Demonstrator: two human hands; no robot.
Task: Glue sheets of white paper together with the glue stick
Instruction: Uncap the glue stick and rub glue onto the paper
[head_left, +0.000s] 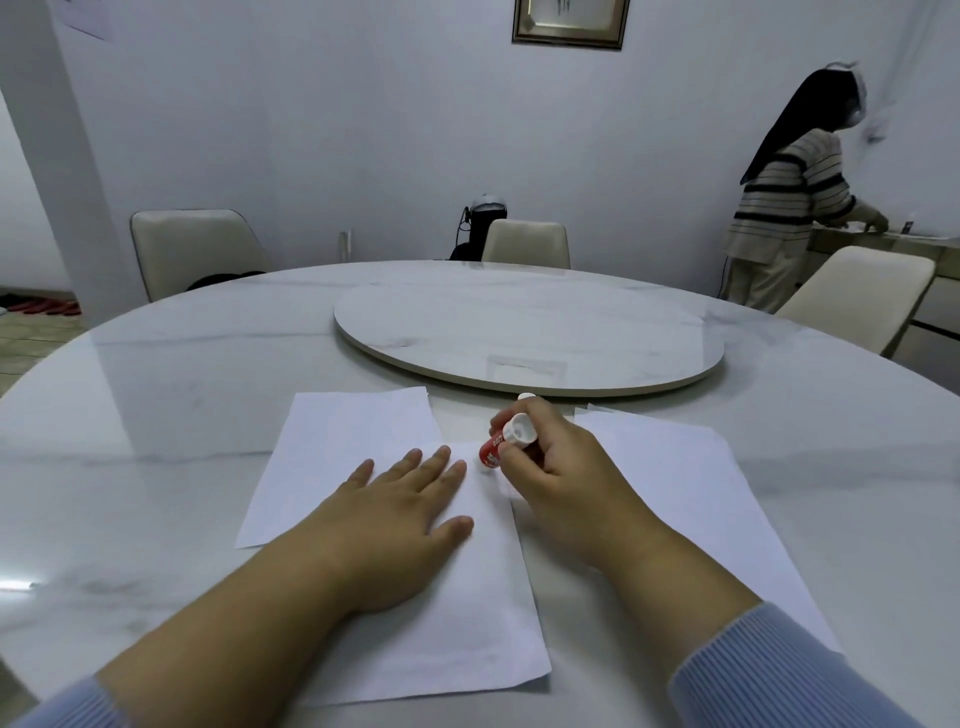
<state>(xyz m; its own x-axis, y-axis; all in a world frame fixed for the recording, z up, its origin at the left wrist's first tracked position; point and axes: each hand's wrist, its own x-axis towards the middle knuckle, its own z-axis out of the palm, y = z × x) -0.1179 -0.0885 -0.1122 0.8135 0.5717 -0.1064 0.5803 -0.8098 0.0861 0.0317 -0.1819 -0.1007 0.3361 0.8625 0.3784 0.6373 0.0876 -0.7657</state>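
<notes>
My left hand (402, 501) lies flat, palm down and fingers spread, on the near sheet (467, 613), which runs from my forearms up toward the middle of the bench (156, 415). This near sheet overlaps the lower right part of the far-left sheet (343, 452), which lies tilted just beyond my left fingertips. My right hand (558, 467) has its grip closed around the glue stick (492, 451): fingers curled over the red tube, with the white end (521, 429) pointing up toward the camera and the lower red end angled down to the left, at or just above the top right corner of the near sheet. I cannot tell whether the tip actually touches the paper. A small white piece (525, 396) shows just past my right knuckles; it may be the cap, but I can't be sure. A 3rd sheet (691, 499) lies to the right, partly under my right wrist and sleeve (779, 670), apart from the other 2. Beyond the papers sits the round turntable (530, 332) at the bench's centre. Cream chairs (195, 249) stand around the far edge, and another person (789, 208) in a striped top stands at a counter on the far right.
</notes>
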